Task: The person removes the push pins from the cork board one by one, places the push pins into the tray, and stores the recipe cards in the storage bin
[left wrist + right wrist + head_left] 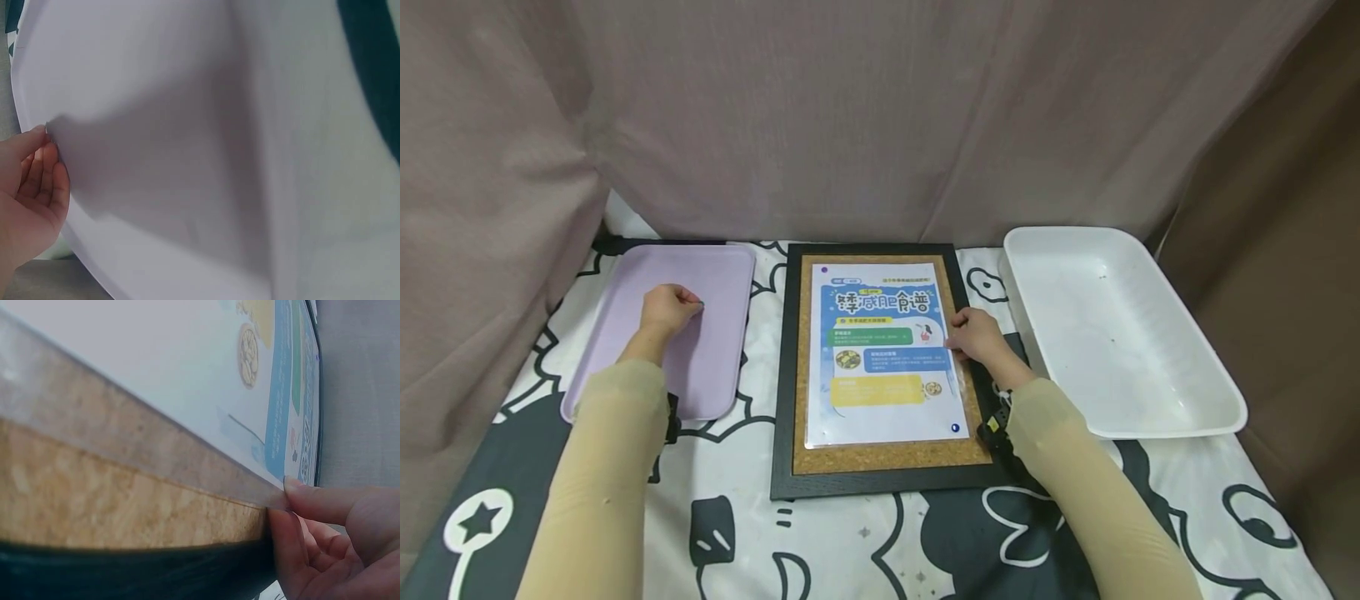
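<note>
A laminated poster (880, 425) with coloured panels lies on a black-framed cork board (887, 460). A purple pushpin (823, 269) sits at its upper left corner and a blue pushpin (955, 427) at its lower right. My right hand (983, 343) pinches the clear right edge of the poster, thumb on top, as the right wrist view shows. Over the lilac tray (711, 383), my left hand (668, 310) brings thumb and forefinger together on a small dark thing (702, 307), mostly hidden by the fingertips; I cannot tell its kind.
A deep white tub (1127, 333) stands right of the board, with a few tiny specks on its floor. A patterned black-and-white cloth (820, 542) covers the table. Grey-brown curtains (790, 125) close off the back and sides.
</note>
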Motion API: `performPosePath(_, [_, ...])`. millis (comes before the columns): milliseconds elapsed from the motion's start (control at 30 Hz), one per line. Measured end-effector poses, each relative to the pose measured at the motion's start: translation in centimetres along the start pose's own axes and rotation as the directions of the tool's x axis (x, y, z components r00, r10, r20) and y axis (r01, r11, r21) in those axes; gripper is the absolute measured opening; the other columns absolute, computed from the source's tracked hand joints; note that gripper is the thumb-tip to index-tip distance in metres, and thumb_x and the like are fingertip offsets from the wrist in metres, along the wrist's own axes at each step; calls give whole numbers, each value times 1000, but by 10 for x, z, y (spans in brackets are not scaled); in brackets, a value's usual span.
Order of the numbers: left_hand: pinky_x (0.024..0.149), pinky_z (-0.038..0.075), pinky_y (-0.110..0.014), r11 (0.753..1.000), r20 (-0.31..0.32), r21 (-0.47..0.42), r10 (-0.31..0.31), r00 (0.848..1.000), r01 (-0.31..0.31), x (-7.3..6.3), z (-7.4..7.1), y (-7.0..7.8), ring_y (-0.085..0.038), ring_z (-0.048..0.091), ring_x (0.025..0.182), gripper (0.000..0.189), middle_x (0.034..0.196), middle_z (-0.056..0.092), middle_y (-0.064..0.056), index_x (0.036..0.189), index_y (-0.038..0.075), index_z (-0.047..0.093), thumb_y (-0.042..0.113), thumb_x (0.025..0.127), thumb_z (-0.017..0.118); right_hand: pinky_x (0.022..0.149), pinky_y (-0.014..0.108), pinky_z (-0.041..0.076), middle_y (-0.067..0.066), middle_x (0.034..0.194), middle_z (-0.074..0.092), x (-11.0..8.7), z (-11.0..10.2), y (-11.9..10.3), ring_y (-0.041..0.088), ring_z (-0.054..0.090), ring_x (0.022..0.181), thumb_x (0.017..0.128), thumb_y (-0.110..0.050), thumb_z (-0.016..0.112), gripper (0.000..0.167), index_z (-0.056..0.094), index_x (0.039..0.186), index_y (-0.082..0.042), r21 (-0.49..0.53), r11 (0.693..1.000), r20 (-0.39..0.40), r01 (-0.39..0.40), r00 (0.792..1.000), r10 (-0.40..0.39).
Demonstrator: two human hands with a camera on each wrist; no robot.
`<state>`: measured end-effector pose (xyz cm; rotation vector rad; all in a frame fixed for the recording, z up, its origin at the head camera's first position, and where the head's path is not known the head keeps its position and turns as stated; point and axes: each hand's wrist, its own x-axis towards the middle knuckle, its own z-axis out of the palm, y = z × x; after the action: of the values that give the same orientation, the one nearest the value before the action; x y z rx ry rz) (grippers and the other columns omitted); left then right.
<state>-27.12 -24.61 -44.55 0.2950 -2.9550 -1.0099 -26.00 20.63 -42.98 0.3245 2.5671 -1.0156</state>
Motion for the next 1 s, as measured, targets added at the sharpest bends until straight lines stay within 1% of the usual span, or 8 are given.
performPosePath(133, [69,39,-28,1000,-1,4,7,1000,-7,0,-3,-1,-14,50,67,18,78,66,-16,88,-6,65,12,85,63,61,21,50,19,107,58,-1,0,-2,20,61,80,87,-4,60,40,48,124,0,0,1000,0,-6,1000,6])
performPosePath(300, [63,40,-23,1000,11,-5,1,1000,-1,-1,-8,-2,-6,48,58,18,71,65,-10,87,-6,64,12,84,65,63,23,50,19,107,58,-1,0,-3,21,61,81,87,-4,60,39,48,124,0,1,1000,-3,-4,1000,4])
performPosePath(467, [62,38,-20,998,13,-22,60,998,-59,-1,-13,7,0,45,57,19,78,66,-14,90,-5,64,13,84,65,62,22,50,19,105,58,1,-1,1,19,61,77,87,-4,61,40,47,124,1,-4,1000,9,12,1000,-12])
performPosePath(533, [62,37,-17,994,3,-44,103,995,-103,-2,-14,16,4,44,58,21,84,67,-18,92,-5,64,14,84,66,61,21,50,19,102,58,2,-2,3,17,61,74,86,-5,61,40,47,123,2,-5,1000,16,24,1000,-23])
performPosePath(633, [59,38,-13,983,12,-113,147,989,-144,-7,-14,32,8,45,58,22,84,68,-16,94,-5,65,14,84,66,58,20,50,16,96,57,5,-3,5,14,59,67,84,-4,64,40,48,120,3,1,999,18,41,999,-41])
performPosePath(767, [60,40,-11,963,79,-200,201,976,-182,-16,-5,59,8,49,62,22,82,68,-8,95,-5,64,15,85,66,56,20,51,14,92,55,7,-5,7,11,58,62,83,-3,65,40,48,119,5,22,998,35,54,998,-55])
performPosePath(867, [64,43,-14,948,161,-247,246,956,-202,-27,9,81,0,53,69,22,88,67,-13,97,-4,64,15,86,65,56,19,51,14,93,55,8,-6,7,11,58,64,84,-3,64,40,47,119,5,30,998,42,46,998,-47])
performPosePath(1000, [68,45,-21,932,272,-280,306,912,-229,-48,31,111,-14,56,78,21,95,65,-16,100,-1,63,15,87,64,56,19,51,16,97,55,9,-5,6,13,59,68,84,-3,64,39,47,119,3,38,999,46,26,999,-27])
